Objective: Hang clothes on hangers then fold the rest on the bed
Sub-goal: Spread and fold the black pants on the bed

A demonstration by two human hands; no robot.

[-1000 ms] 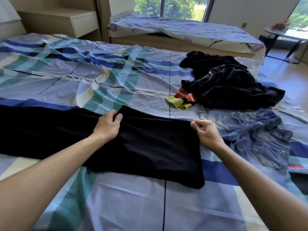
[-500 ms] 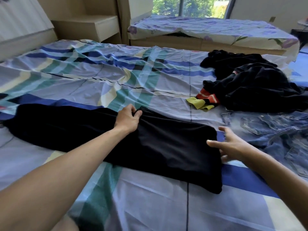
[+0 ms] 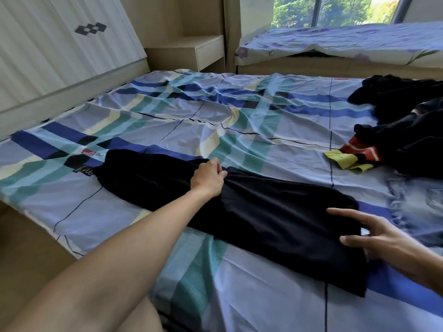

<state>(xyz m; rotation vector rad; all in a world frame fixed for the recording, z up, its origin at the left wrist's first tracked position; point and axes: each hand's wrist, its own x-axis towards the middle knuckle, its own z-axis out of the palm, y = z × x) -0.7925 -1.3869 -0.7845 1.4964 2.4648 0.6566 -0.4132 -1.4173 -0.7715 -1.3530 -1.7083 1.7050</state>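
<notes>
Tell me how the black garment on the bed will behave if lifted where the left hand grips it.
Probably floppy: the black garment bunches into wrinkles under the left hand, so both ends would likely droop. Likely light, since it lies thin and flat on the bed sheet.

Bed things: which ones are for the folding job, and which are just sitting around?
For the job: black garment, gripped by left hand, right hand open at its end; clothes pile; jeans; bed.
Just there: nightstand; window bench; headboard.
</notes>
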